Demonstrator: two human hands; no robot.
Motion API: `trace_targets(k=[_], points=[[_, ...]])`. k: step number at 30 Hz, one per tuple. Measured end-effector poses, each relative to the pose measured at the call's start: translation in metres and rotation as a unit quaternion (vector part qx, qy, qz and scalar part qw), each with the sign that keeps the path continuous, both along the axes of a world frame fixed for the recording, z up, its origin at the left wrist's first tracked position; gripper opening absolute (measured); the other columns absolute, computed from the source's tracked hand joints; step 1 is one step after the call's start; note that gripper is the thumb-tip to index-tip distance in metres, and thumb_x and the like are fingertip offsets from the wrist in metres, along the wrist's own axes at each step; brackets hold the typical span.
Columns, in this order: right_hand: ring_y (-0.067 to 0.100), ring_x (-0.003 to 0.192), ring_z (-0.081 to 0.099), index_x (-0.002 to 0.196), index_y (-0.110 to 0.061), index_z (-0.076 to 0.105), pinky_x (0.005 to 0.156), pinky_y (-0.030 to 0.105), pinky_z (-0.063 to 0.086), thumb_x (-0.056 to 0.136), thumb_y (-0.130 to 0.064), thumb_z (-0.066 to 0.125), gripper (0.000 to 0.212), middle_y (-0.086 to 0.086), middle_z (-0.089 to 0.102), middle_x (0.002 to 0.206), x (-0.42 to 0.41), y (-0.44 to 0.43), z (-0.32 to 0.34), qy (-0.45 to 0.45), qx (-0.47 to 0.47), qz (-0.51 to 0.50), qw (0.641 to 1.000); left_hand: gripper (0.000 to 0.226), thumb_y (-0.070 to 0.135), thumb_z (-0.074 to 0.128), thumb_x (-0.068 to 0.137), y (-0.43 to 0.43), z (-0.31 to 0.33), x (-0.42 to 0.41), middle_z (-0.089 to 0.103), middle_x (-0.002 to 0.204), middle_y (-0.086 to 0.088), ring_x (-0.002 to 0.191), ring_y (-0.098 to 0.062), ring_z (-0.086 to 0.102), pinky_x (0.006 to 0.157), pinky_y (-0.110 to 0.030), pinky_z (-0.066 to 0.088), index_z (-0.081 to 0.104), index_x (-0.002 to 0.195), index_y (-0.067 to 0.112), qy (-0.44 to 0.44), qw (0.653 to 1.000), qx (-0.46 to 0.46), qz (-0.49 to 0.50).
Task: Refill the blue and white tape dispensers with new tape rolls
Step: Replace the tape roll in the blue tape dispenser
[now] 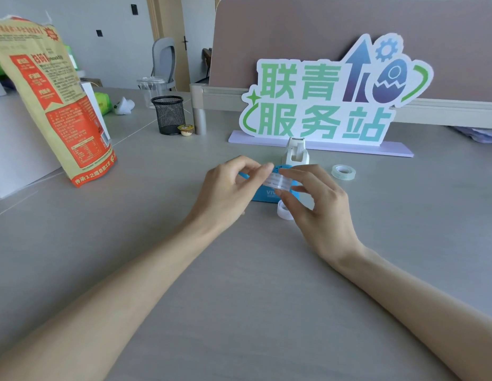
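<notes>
A blue tape dispenser (264, 194) sits on the grey desk, mostly hidden behind my hands. Above it my right hand (316, 207) pinches a clear tape roll (279, 180), and my left hand (228, 185) pinches the roll's left end with fingertips. A white tape dispenser (295, 154) stands upright just behind the blue one. One clear tape roll (343, 172) lies flat to the right of the dispensers. A white empty core ring (283, 210) peeks out under my right fingers.
A tall snack bag (51, 100) stands at the left. A black mesh pen cup (169, 114) and a small round yellow container (186, 130) are at the back. A large cut-out sign (327, 100) stands behind the dispensers, against a desk partition (294, 28).
</notes>
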State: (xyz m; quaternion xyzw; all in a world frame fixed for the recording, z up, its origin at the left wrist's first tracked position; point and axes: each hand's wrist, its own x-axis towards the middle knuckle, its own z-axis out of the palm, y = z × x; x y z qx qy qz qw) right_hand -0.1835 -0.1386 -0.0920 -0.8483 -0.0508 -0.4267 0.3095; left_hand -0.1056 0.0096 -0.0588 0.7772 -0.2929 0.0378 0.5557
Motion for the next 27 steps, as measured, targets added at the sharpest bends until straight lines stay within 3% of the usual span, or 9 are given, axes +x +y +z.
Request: trace_targets(k=[2, 6, 10, 13, 17, 20, 27], points=[[0.010, 0.092, 0.058, 0.115, -0.012, 0.066, 0.081, 0.031, 0.053, 0.090, -0.010, 0.066, 0.026, 0.001, 0.063, 0.110, 0.007, -0.002, -0.002, -0.005, -0.027, -0.011, 1.000, 0.018, 0.045, 0.065, 0.084, 0.000, 0.000, 0.002, 0.069, 0.085, 0.010, 0.071, -0.016, 0.066, 0.037, -0.027, 0.046, 0.070, 0.089, 0.028, -0.005, 1.000, -0.003, 0.013], [0.002, 0.089, 0.053, 0.114, -0.013, 0.066, 0.078, 0.011, 0.042, 0.089, -0.009, 0.066, 0.026, 0.002, 0.063, 0.111, 0.022, -0.007, -0.001, -0.015, -0.038, -0.031, 0.999, 0.009, 0.038, 0.068, 0.084, -0.004, -0.004, 0.010, 0.067, 0.077, 0.021, 0.057, 0.000, 0.058, 0.041, -0.012, 0.034, 0.071, 0.085, 0.030, -0.007, 0.999, -0.005, 0.042], [0.010, 0.090, 0.057, 0.113, -0.010, 0.066, 0.077, 0.026, 0.048, 0.090, -0.009, 0.064, 0.023, 0.004, 0.063, 0.112, 0.031, -0.011, -0.001, -0.024, -0.028, -0.034, 0.999, 0.008, 0.026, 0.069, 0.085, -0.012, -0.004, 0.020, 0.061, 0.057, 0.020, 0.044, -0.002, 0.047, 0.040, -0.009, 0.031, 0.072, 0.080, 0.021, 0.042, 0.996, -0.064, 0.035], [0.008, 0.093, 0.056, 0.114, -0.011, 0.066, 0.080, 0.030, 0.049, 0.090, -0.009, 0.064, 0.024, 0.003, 0.063, 0.112, 0.034, -0.014, 0.000, -0.025, -0.007, -0.031, 0.999, 0.011, 0.028, 0.068, 0.086, -0.018, -0.003, 0.023, 0.055, 0.047, 0.023, 0.043, -0.002, 0.044, 0.039, -0.011, 0.030, 0.071, 0.083, 0.017, 0.060, 0.996, -0.060, 0.029], [0.008, 0.094, 0.056, 0.115, -0.013, 0.065, 0.081, 0.027, 0.049, 0.091, -0.010, 0.063, 0.024, 0.002, 0.062, 0.113, 0.036, -0.017, 0.000, -0.021, 0.009, -0.033, 0.999, 0.010, 0.029, 0.067, 0.085, -0.024, -0.002, 0.022, 0.056, 0.052, 0.022, 0.055, -0.003, 0.049, 0.046, -0.019, 0.033, 0.068, 0.076, 0.023, 0.057, 0.995, -0.066, 0.038], [0.011, 0.096, 0.057, 0.117, -0.013, 0.064, 0.084, 0.027, 0.049, 0.092, -0.009, 0.062, 0.025, 0.001, 0.062, 0.115, 0.039, -0.020, -0.001, -0.009, 0.018, -0.033, 0.999, 0.010, 0.026, 0.067, 0.084, -0.025, 0.000, 0.021, 0.056, 0.058, 0.010, 0.050, -0.007, 0.047, 0.041, -0.022, 0.035, 0.067, 0.076, 0.020, 0.066, 0.995, -0.069, 0.036], [0.013, 0.102, 0.058, 0.122, -0.013, 0.061, 0.088, 0.032, 0.049, 0.093, -0.010, 0.061, 0.029, 0.000, 0.063, 0.116, 0.044, -0.025, -0.002, 0.021, 0.046, -0.042, 0.998, 0.015, 0.015, 0.073, 0.081, -0.025, -0.001, 0.024, 0.066, 0.077, -0.001, 0.049, -0.005, 0.049, 0.037, -0.018, 0.032, 0.061, 0.071, 0.015, 0.070, 0.993, -0.096, 0.010]])
